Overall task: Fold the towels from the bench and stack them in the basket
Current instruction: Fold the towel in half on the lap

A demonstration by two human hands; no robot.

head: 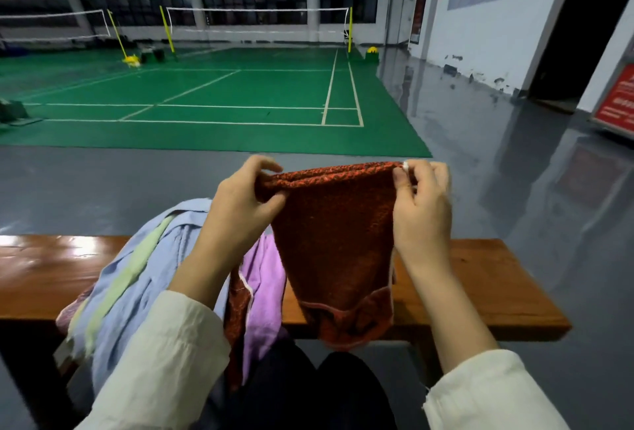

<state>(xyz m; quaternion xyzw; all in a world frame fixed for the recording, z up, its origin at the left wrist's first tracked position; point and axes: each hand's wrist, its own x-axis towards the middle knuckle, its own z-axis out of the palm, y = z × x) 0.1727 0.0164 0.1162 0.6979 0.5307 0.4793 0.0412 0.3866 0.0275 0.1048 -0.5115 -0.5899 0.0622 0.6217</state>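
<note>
A dark red towel hangs doubled over in the air above the wooden bench. My left hand pinches its top left corner and my right hand pinches its top right corner, where a small white tag shows. The towel's lower end dangles in front of the bench edge. To the left, a heap lies on the bench: a light blue towel with a pale green stripe, a purple towel and another dark red piece. No basket is in view.
The bench runs left to right in front of me, with bare wood at its left and right ends. Beyond it lie grey floor and a green badminton court with nets. My dark trousers show below.
</note>
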